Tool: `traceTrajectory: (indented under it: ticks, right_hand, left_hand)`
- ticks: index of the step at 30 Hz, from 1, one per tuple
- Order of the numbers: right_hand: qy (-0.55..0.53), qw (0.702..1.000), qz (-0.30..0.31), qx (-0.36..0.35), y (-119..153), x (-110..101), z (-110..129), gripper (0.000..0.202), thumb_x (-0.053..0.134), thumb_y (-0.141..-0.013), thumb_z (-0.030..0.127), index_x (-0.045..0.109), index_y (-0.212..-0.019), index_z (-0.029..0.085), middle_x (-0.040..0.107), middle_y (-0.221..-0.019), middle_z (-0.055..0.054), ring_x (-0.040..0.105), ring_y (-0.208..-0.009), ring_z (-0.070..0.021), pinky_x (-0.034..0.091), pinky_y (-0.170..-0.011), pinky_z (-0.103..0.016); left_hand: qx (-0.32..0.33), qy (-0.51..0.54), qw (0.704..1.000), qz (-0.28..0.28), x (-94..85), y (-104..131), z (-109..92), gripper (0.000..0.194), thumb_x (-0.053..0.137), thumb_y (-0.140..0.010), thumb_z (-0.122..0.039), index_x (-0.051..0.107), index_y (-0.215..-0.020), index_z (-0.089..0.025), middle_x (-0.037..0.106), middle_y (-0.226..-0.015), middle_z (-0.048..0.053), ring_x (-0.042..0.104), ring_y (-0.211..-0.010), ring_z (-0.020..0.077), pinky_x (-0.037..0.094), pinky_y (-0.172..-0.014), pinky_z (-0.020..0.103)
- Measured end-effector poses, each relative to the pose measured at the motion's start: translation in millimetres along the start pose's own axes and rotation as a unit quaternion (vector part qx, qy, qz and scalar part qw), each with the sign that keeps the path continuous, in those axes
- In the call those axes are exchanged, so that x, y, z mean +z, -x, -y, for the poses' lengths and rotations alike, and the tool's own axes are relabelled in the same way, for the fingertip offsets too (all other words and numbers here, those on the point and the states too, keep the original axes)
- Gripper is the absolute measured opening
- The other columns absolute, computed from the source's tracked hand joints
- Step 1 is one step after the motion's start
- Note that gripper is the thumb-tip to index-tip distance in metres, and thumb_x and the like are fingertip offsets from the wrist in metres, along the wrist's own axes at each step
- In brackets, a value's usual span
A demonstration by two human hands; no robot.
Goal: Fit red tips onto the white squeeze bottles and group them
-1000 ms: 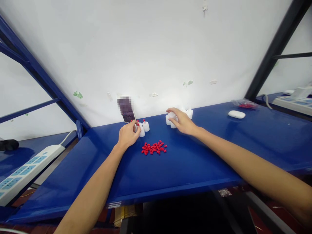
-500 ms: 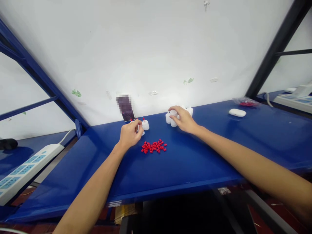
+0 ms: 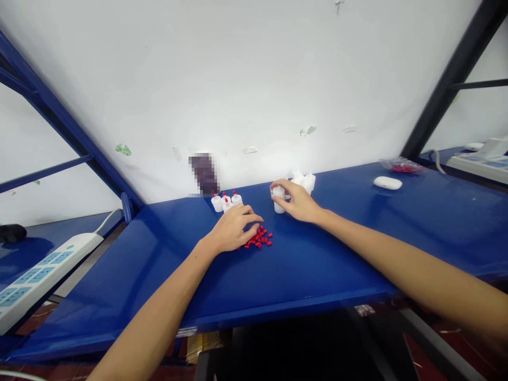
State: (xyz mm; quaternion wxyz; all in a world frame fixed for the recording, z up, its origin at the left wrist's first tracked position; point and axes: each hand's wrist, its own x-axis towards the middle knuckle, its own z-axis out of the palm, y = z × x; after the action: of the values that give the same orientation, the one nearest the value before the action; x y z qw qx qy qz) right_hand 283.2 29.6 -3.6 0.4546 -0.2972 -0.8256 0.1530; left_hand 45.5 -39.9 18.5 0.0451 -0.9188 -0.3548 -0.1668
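Over the pile of small red caps [image 3: 260, 238] hovers or rests my left hand [image 3: 236, 227], its fingers apart and nothing visible between them. Just behind that hand, several white bottles with red tips [image 3: 216, 204] stand grouped on the blue table. My right hand [image 3: 298, 201] has thumb and fingers wrapped round a small white bottle [image 3: 279, 204]. More white bottles [image 3: 306, 182] stand close behind the right hand, partly hidden by it.
A phone [image 3: 205, 174] leans on the wall behind the bottles. To the right lie a white oval case [image 3: 388, 183] and a clear bag with red pieces [image 3: 402, 166]. A white power strip [image 3: 47, 272] is at the left, beyond the table [image 3: 293, 280] edge.
My left hand has left the red-tipped bottles and moved right and nearer, over the red caps. My right hand has drawn a white bottle slightly nearer, away from the others.
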Motion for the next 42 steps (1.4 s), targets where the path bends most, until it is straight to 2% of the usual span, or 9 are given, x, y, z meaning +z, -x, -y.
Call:
traceTrajectory:
  ticks: [7,14,20,24,27,30,35,38,42]
  right_hand:
    - [-0.130,0.990,0.019,0.059,3,11,16,0.013,0.051,-0.092,0.030,0.053,-0.101,0.021,0.057,-0.096,-0.003,0.054,-0.081,-0.0171,0.042,-0.071,-0.030]
    - [-0.122,0.992,0.007,0.028,-1,14,12,0.011,0.055,-0.091,0.031,0.057,-0.093,0.020,0.058,-0.089,-0.002,0.053,-0.080,-0.0170,0.041,-0.072,-0.030]
    - [-0.088,0.995,-0.027,0.023,6,20,8,0.018,0.056,-0.091,0.030,0.059,-0.106,0.021,0.064,-0.104,-0.005,0.060,-0.084,-0.0184,0.045,-0.066,-0.029]
    - [-0.123,0.992,-0.003,0.042,6,22,14,0.038,0.057,-0.088,0.028,0.051,-0.126,0.023,0.064,-0.109,-0.007,0.062,-0.091,-0.0194,0.049,-0.072,-0.032]
    - [-0.193,0.974,0.047,0.111,5,21,19,0.043,0.060,-0.082,0.027,0.050,-0.124,0.021,0.066,-0.104,-0.006,0.063,-0.085,-0.0188,0.050,-0.073,-0.033]
    - [-0.264,0.946,0.100,0.160,4,21,21,0.030,0.059,-0.076,0.023,0.052,-0.105,0.020,0.065,-0.085,-0.002,0.062,-0.076,-0.0181,0.049,-0.068,-0.032]
    - [-0.258,0.953,0.076,0.141,3,22,29,0.016,0.055,-0.067,0.016,0.051,-0.082,0.020,0.052,-0.069,0.004,0.051,-0.061,-0.0130,0.040,-0.057,-0.026]
    - [-0.235,0.961,0.072,0.123,2,21,34,0.006,0.056,-0.073,0.022,0.051,-0.076,0.020,0.051,-0.064,0.004,0.049,-0.059,-0.0129,0.039,-0.058,-0.027]
    - [-0.237,0.957,0.085,0.147,2,22,36,0.018,0.047,-0.086,0.032,0.053,-0.075,0.019,0.057,-0.063,0.001,0.054,-0.062,-0.0150,0.041,-0.063,-0.029]
  left_hand:
    - [-0.001,-0.029,0.997,0.073,-1.1,-4,-2,0.033,0.040,-0.100,-0.030,0.070,-0.114,-0.029,0.063,-0.107,0.006,0.051,-0.096,0.0214,0.039,-0.085,0.037]
    - [-0.013,-0.049,0.995,0.087,-0.3,-8,-2,0.030,0.044,-0.099,-0.032,0.071,-0.112,-0.029,0.063,-0.107,0.005,0.051,-0.095,0.0217,0.036,-0.084,0.037]
    - [-0.018,-0.048,0.994,0.096,1.2,-8,-2,0.031,0.043,-0.100,-0.032,0.071,-0.113,-0.028,0.064,-0.104,0.005,0.052,-0.094,0.0210,0.036,-0.084,0.036]
    - [-0.019,-0.050,0.994,0.091,5.4,-10,-2,0.027,0.046,-0.099,-0.030,0.071,-0.109,-0.027,0.065,-0.099,0.004,0.054,-0.092,0.0209,0.038,-0.081,0.035]
    - [-0.010,-0.051,0.997,0.054,8.6,-10,0,0.025,0.046,-0.098,-0.029,0.070,-0.104,-0.024,0.065,-0.096,0.005,0.055,-0.090,0.0209,0.040,-0.079,0.034]
    - [-0.017,-0.038,0.999,-0.018,9.5,-10,1,0.024,0.046,-0.098,-0.029,0.067,-0.104,-0.020,0.065,-0.095,0.006,0.057,-0.087,0.0199,0.042,-0.078,0.033]
    - [-0.036,-0.004,0.989,-0.141,9.5,-10,-4,0.022,0.047,-0.098,-0.030,0.064,-0.105,-0.018,0.064,-0.084,0.004,0.058,-0.077,0.0169,0.043,-0.073,0.030]
    - [-0.025,-0.003,0.983,-0.184,10.5,-10,-7,0.019,0.049,-0.097,-0.029,0.064,-0.103,-0.018,0.063,-0.079,0.003,0.057,-0.072,0.0154,0.041,-0.070,0.029]
    - [-0.031,-0.021,0.974,-0.225,10.7,-11,-9,0.018,0.051,-0.096,-0.028,0.065,-0.100,-0.018,0.062,-0.076,0.002,0.055,-0.073,0.0156,0.040,-0.072,0.031]
